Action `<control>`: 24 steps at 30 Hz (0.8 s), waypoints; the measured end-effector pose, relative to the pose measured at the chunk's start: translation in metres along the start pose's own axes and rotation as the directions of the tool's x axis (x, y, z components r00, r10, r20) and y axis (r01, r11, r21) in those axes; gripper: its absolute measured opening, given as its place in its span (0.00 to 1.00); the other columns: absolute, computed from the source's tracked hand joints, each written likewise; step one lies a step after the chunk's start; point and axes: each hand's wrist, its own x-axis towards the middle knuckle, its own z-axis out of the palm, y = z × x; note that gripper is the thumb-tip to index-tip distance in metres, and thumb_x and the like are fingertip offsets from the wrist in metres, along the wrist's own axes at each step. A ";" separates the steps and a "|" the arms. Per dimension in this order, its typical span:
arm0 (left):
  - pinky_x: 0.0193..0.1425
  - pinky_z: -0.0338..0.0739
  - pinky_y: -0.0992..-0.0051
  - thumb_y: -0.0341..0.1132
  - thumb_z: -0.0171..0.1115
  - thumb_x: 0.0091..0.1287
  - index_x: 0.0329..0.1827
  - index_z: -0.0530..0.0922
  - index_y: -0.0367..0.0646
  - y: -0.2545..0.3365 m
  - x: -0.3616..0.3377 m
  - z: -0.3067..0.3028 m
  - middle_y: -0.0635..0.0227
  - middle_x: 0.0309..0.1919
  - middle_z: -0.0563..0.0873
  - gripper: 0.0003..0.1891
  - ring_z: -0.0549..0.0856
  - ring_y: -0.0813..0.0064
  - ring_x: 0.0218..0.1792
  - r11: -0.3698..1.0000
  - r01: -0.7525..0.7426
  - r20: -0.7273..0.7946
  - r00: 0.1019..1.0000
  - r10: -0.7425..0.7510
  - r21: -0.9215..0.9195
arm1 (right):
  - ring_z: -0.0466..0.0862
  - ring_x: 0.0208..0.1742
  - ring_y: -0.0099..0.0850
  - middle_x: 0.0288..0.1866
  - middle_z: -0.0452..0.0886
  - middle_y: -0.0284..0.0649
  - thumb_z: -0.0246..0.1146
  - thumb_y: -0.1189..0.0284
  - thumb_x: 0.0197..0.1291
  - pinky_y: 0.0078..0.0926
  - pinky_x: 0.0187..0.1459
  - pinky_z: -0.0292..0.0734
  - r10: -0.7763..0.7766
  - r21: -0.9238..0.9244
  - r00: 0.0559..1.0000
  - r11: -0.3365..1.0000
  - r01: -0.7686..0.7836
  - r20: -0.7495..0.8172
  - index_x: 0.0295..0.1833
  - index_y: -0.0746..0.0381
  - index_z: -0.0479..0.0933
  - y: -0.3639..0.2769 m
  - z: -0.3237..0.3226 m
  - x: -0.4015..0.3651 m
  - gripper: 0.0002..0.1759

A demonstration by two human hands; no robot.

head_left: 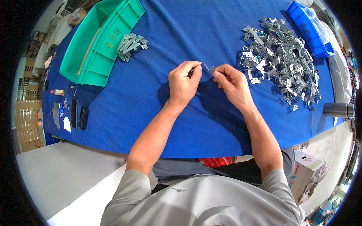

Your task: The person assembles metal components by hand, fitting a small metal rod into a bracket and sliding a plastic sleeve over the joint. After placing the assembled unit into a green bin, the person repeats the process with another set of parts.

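Over the middle of the blue cloth, a small bent metal bracket [206, 67] spans the gap between my two hands. My left hand [184, 83] pinches its left end with thumb and fingers. The right end sits between the thumb and forefinger of my right hand [233, 84]. Fingers hide both ends of the piece. A large heap of similar metal brackets [283, 56] lies to the right of my right hand. To the left, a smaller pile of brackets [131, 46] rests against the green bin.
The green bin [109, 45] stands at the upper left, a blue bin [307, 30] at the upper right. A metal cylinder [338, 110] lies at the right edge. A small bottle [58, 92] and black cases [83, 118] are at the left on the blue cloth [181, 132].
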 end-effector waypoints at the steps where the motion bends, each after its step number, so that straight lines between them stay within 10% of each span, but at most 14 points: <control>1: 0.32 0.76 0.79 0.26 0.69 0.70 0.45 0.89 0.35 -0.001 0.000 0.000 0.68 0.29 0.89 0.05 0.83 0.85 0.28 1.000 -0.011 0.001 1.000 0.011 0.008 | 0.80 0.31 0.20 0.30 0.84 0.36 0.64 0.67 0.74 0.24 0.33 0.76 -0.004 -0.009 1.000 1.000 0.004 -0.006 0.48 0.66 0.83 0.002 0.000 0.000 0.11; 8: 0.32 0.77 0.79 0.26 0.69 0.69 0.44 0.89 0.36 0.005 0.002 -0.002 0.65 0.34 0.90 0.05 0.84 0.83 0.29 0.998 -0.058 0.013 0.998 0.057 0.035 | 0.80 0.30 0.20 0.29 0.84 0.37 0.66 0.70 0.72 0.25 0.33 0.76 -0.041 -0.149 0.998 0.988 0.034 -0.044 0.47 0.65 0.82 0.013 0.000 0.002 0.09; 17: 0.31 0.78 0.79 0.25 0.70 0.67 0.44 0.90 0.37 -0.001 0.000 0.000 0.64 0.35 0.90 0.05 0.85 0.82 0.29 0.981 -0.158 0.027 0.987 0.156 0.116 | 0.78 0.30 0.19 0.32 0.82 0.34 0.66 0.68 0.73 0.24 0.30 0.74 0.051 0.198 0.999 0.979 -0.051 0.006 0.49 0.66 0.81 0.005 0.001 0.003 0.11; 24: 0.31 0.80 0.78 0.23 0.71 0.65 0.43 0.90 0.39 -0.001 0.000 0.001 0.63 0.36 0.90 0.06 0.87 0.79 0.29 0.961 -0.249 0.063 0.968 0.243 0.120 | 0.77 0.33 0.18 0.35 0.82 0.32 0.65 0.67 0.75 0.20 0.31 0.72 -0.043 0.009 0.996 0.999 0.044 -0.078 0.50 0.64 0.81 0.016 -0.002 0.004 0.11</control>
